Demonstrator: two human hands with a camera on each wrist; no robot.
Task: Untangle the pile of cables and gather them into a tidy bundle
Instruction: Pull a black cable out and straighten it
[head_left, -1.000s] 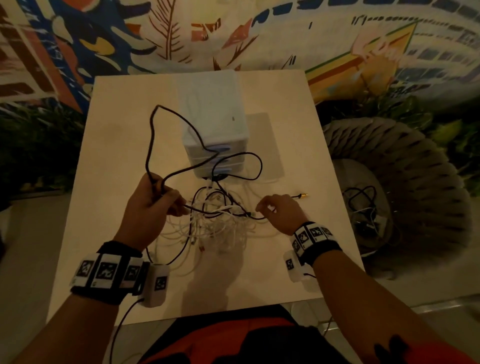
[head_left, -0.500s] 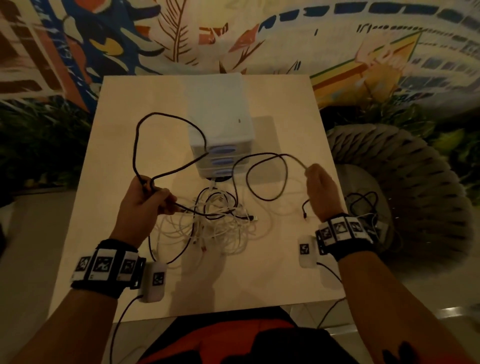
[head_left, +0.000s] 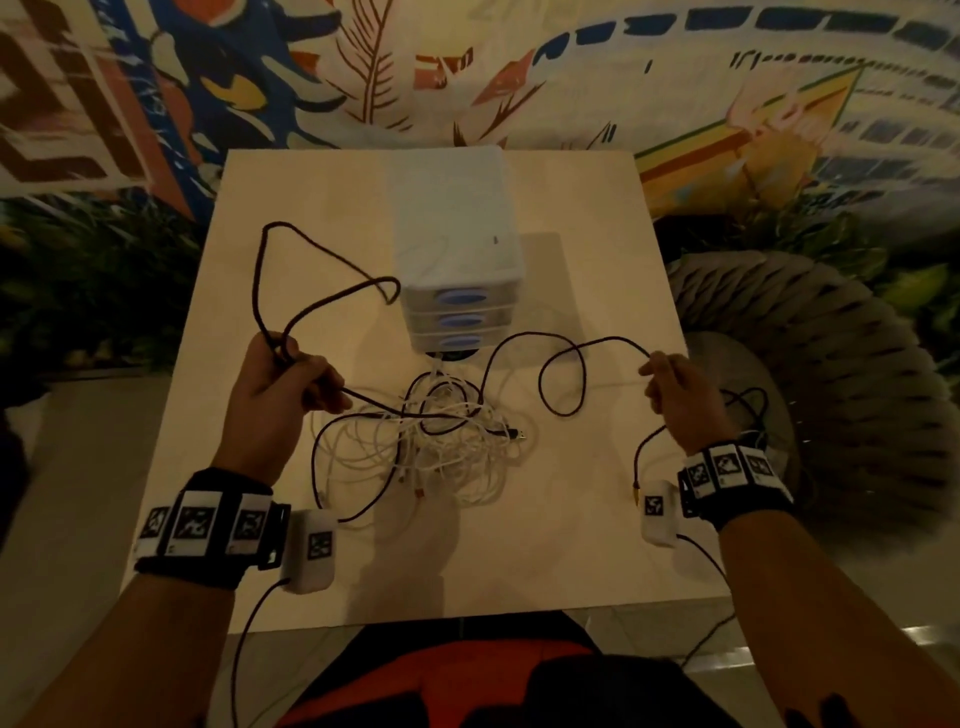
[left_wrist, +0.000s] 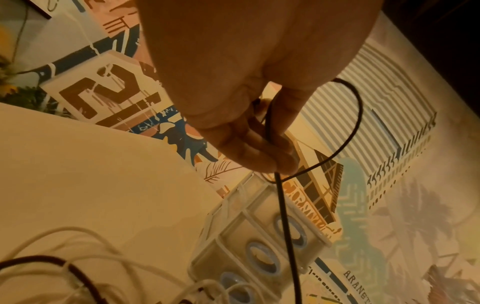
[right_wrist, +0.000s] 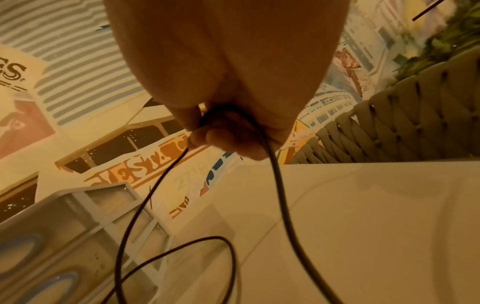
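Observation:
A tangled heap of white cables (head_left: 441, 441) lies on the pale table (head_left: 597, 545) in front of me. A long dark braided cable (head_left: 563, 353) threads through that heap. My left hand (head_left: 280, 384) grips this dark cable (left_wrist: 281, 205) in a fist, and a big loop (head_left: 270, 249) of it rises beyond the hand. My right hand (head_left: 680, 395) pinches the same dark cable (right_wrist: 279, 185) out at the right; the cable's end hangs below the wrist. A dark plug (head_left: 511, 432) lies at the heap's right edge.
A small white drawer unit (head_left: 457, 260) with blue handles stands at the table's middle, just behind the heap. A woven chair (head_left: 810, 374) to the right holds more dark cables (head_left: 748, 410). A painted wall runs behind the table.
My right hand took hold of the dark cable near the heap and drew it out to the right, lengthening the freed stretch. The left hand's loop has changed shape and sagged toward the drawers.

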